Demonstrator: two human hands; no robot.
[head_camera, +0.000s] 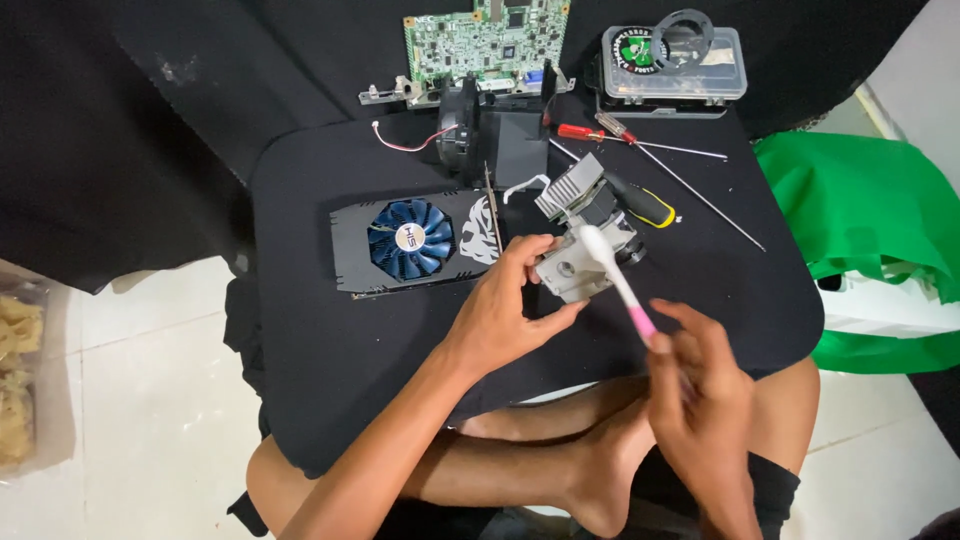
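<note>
Carefully now: keep short, light strokes with the white-headed, pink-handled toothbrush (615, 275) across the grey metal heatsink block with its finned top (585, 245); hold the block tilted so dust falls clear of the black graphics card with the blue fan (415, 240); avoid snagging bristles on the fins. Left hand (510, 310) clamped on the block's near-left side, thumb under, fingers curled over its top; right hand (700, 375) closed round the pink handle, low and to the right of the block, somewhat blurred. Block raised near the middle of the black round tabletop (330, 340), just right of the card, brush head touching its upper face. Towards the far edge: green circuit board (485, 35), clear plastic parts box (675, 65), red-handled screwdriver (585, 132).
</note>
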